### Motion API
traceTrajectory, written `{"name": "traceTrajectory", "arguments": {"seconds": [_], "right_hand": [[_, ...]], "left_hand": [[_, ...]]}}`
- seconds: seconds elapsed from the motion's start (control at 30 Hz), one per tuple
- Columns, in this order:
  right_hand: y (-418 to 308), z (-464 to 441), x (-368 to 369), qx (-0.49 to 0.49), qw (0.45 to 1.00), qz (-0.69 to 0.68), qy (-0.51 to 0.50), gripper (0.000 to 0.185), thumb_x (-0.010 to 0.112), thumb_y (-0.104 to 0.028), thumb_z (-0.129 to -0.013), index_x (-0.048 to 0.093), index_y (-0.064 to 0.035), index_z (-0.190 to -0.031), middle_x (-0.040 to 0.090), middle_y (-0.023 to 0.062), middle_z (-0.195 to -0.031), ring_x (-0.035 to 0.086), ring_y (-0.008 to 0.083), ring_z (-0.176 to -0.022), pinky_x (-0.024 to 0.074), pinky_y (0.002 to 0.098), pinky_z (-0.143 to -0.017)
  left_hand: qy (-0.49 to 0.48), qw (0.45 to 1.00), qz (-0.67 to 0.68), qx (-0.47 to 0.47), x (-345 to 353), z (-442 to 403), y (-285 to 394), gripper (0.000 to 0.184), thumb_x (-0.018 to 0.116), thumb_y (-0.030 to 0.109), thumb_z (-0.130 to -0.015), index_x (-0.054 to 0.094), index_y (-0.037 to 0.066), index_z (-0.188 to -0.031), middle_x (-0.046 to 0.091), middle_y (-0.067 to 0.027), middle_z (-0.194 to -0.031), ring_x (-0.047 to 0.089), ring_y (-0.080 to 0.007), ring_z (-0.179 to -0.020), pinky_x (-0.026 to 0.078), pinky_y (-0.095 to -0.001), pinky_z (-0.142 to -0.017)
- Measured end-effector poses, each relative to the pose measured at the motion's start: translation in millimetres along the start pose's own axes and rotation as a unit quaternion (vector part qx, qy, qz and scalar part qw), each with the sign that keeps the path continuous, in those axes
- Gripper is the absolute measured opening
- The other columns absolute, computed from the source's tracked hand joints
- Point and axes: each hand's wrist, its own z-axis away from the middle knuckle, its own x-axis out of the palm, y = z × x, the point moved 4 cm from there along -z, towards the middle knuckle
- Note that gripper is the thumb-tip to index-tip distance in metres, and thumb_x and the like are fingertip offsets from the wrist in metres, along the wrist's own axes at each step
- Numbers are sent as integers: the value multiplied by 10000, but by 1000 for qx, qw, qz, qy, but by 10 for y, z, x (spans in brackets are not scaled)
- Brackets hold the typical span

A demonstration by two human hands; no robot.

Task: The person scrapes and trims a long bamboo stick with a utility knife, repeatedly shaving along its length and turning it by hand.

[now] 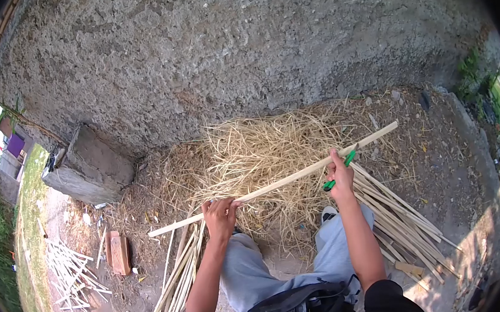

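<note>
A long pale bamboo strip lies slantwise across the view in front of me, its right end higher. My left hand is closed on the strip's left part, fingers over the top. Farther along, my right hand grips a green-handled knife against the strip, with the thumb pressed along it. Most of the knife is hidden by the fingers, and its blade hardly shows. Below the strip, a heap of thin straw-coloured shavings covers the ground between my feet and the wall.
A rough wall rises ahead. Bundles of strips lie beside my left leg and right leg. Farther left are a brick, a scattered pile of white strips and a concrete block.
</note>
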Motion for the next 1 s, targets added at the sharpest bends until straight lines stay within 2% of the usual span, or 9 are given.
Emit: {"name": "traceTrajectory", "arguments": {"seconds": [0.07, 0.2, 0.27, 0.4, 0.57, 0.7, 0.77, 0.87, 1.0], "right_hand": [[-27, 20, -8, -1, 1000, 1, 17, 328, 800, -337, -850, 601, -80, -807, 442, -23, -619, 368, 74, -443, 323, 243, -425], [-65, -16, -75, -22, 997, -47, 52, 333, 792, -310, -860, 560, -113, -726, 398, -42, -594, 347, 75, -447, 311, 254, -427], [-69, -20, -94, -26, 996, -56, 58, 327, 789, -303, -863, 556, -120, -725, 380, -49, -589, 339, 73, -450, 309, 256, -429], [-86, 7, -98, -8, 996, -58, 70, 345, 788, -317, -862, 523, -140, -729, 346, -56, -590, 321, 71, -458, 310, 260, -436], [10, -81, -136, 19, 996, -70, 45, 369, 785, -340, -863, 495, -152, -734, 339, -53, -609, 315, 70, -461, 308, 259, -439], [35, -85, -145, 20, 997, -61, 43, 330, 760, -361, -881, 558, -115, -794, 350, -49, -632, 320, 68, -463, 306, 252, -447], [26, -79, -128, 12, 998, -50, 31, 324, 751, -370, -887, 581, -102, -822, 355, -47, -640, 325, 68, -466, 306, 250, -450], [41, -98, -128, 20, 998, -59, 23, 313, 733, -375, -901, 610, -90, -863, 357, -45, -651, 334, 68, -475, 309, 248, -454], [112, -166, -147, 38, 996, -80, 22, 270, 685, -346, -943, 606, -92, -902, 507, -11, -714, 374, 69, -492, 317, 251, -459]], "left_hand": [[-71, 995, 62, -15, 10, 0, 39, 227, 796, 267, -799, 725, 63, -870, 720, -48, -803, 655, -229, -773, 410, -373, -836], [-85, 992, 87, 30, 3, 3, 144, 322, 834, 257, -758, 705, 68, -985, 725, -59, -868, 658, -250, -818, 427, -370, -844], [-100, 988, 114, -31, 79, 53, 47, 462, 864, 212, -717, 653, 77, -1106, 726, -67, -926, 666, -268, -881, 439, -393, -877], [-87, 991, 98, -38, 109, 98, -28, 512, 872, 174, -699, 619, 83, -1134, 727, -70, -942, 675, -277, -895, 457, -406, -880], [-29, 994, 100, -38, 50, 81, 9, 449, 869, 142, -698, 622, 73, -1067, 733, -67, -959, 688, -269, -869, 477, -392, -841], [-28, 994, 92, -46, 31, 86, 18, 425, 862, 121, -703, 626, 74, -1052, 735, -63, -951, 689, -268, -861, 471, -385, -833], [-64, 993, 74, -60, 49, 102, -3, 453, 864, 112, -696, 637, 84, -1087, 714, -67, -992, 648, -283, -947, 505, -394, -842], [-70, 992, 79, -74, 30, 87, 24, 411, 860, 120, -707, 647, 93, -1058, 707, -62, -996, 630, -288, -963, 505, -400, -839], [-73, 993, 73, -57, 35, 91, 52, 443, 859, 129, -713, 626, 84, -1087, 711, -59, -999, 625, -291, -966, 494, -400, -857]]}}
